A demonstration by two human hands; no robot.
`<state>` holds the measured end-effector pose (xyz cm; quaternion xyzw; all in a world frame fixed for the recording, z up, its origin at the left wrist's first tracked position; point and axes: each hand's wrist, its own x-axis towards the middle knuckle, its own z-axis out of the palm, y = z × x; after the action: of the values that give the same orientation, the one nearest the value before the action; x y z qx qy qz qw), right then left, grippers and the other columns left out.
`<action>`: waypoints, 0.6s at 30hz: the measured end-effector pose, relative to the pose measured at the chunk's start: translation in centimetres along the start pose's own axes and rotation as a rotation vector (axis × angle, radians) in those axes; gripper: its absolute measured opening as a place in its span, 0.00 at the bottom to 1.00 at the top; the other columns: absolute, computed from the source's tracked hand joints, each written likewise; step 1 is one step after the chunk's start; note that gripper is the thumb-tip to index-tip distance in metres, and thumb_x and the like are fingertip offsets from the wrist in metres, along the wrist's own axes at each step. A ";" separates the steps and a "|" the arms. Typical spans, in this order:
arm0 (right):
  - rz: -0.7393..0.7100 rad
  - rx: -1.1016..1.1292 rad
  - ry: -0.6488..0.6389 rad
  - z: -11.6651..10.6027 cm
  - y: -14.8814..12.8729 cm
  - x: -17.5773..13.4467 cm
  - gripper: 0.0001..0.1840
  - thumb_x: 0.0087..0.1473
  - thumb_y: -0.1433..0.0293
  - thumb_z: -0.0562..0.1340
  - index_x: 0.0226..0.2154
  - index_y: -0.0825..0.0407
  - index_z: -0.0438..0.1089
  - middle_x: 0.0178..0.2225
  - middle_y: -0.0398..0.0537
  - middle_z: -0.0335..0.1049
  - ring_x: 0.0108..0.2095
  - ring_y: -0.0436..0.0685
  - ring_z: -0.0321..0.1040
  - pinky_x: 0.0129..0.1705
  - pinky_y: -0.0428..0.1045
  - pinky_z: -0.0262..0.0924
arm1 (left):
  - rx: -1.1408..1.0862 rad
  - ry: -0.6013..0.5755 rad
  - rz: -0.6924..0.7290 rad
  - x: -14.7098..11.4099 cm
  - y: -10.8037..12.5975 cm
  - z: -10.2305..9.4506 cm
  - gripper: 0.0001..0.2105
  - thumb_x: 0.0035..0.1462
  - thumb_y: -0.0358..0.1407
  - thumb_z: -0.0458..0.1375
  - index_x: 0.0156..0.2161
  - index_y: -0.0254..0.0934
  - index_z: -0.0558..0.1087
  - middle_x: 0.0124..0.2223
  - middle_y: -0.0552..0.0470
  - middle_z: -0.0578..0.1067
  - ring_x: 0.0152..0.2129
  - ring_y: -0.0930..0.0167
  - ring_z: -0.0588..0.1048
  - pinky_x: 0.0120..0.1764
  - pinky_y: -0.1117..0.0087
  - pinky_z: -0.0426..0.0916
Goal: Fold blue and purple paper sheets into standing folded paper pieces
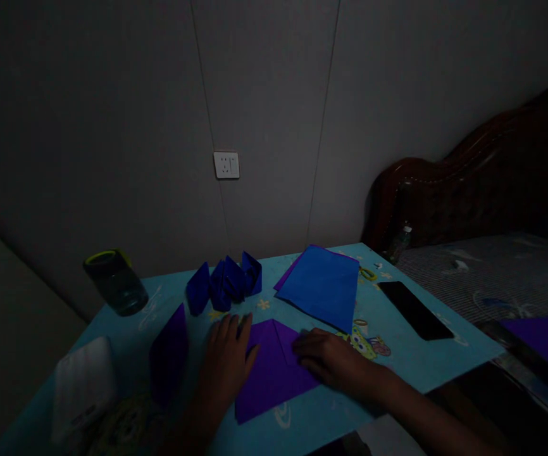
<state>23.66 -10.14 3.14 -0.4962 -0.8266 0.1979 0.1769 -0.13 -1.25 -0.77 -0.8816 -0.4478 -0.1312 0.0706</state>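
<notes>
A purple sheet of paper [274, 380] lies flat on the table in front of me, its far corners folded in to a point. My left hand [231, 351] rests at its left edge, fingers stretched out and apart. On the right edge of the sheet lies my right hand [326, 354], its fingers bent together on the paper; whether they pinch the edge is hidden. Left of my left hand stands a folded purple paper piece [169, 354]. Several folded dark blue paper pieces [226, 282] stand in a row beyond it.
Blue paper [324, 282] lies over purple sheets at the back, near yellow-handled scissors [367, 273]. A black phone [414, 309] is on the right. A cup [116, 282] and a white pack [84, 386] stand left. The table [426, 373] adjoins a bed [483, 266].
</notes>
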 end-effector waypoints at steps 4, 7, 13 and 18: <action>0.042 -0.007 0.036 0.3 0.9 0.3 0.23 0.59 0.74 0.62 0.57 0.49 0.69 0.53 0.55 0.72 0.52 0.61 0.68 0.56 0.53 0.60 | 0.076 -0.040 -0.021 -0.1 0.2 -1.0 0.24 0.63 0.41 0.55 0.61 0.33 0.66 0.45 0.38 0.78 0.45 0.54 0.75 0.52 0.50 0.64; 0.043 -0.022 0.035 0.5 0.7 0.1 0.17 0.60 0.73 0.61 0.51 0.49 0.75 0.54 0.55 0.71 0.52 0.61 0.67 0.56 0.54 0.60 | 0.052 -0.061 -0.053 -0.1 0.5 -1.4 0.22 0.63 0.40 0.55 0.59 0.32 0.68 0.42 0.39 0.77 0.40 0.57 0.75 0.47 0.55 0.68; 0.075 -0.053 -0.046 0.0 -0.3 -0.3 0.25 0.58 0.60 0.65 0.56 0.50 0.71 0.57 0.59 0.68 0.55 0.67 0.65 0.58 0.59 0.58 | -0.288 -0.017 -0.131 0.1 0.9 -0.9 0.23 0.61 0.31 0.55 0.61 0.40 0.64 0.51 0.43 0.71 0.45 0.62 0.75 0.45 0.62 0.72; 0.096 -0.088 -0.163 -0.5 -0.3 -0.6 0.48 0.44 0.49 0.72 0.64 0.49 0.61 0.63 0.61 0.61 0.60 0.73 0.59 0.61 0.63 0.54 | -0.620 -0.044 0.075 -0.4 2.2 -0.3 0.23 0.64 0.29 0.50 0.63 0.44 0.61 0.54 0.47 0.72 0.49 0.66 0.74 0.52 0.64 0.70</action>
<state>23.96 -10.70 3.62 -0.5245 -0.8215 0.2095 0.0775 1.34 -2.93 -0.58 -0.8797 -0.3548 -0.2399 -0.2066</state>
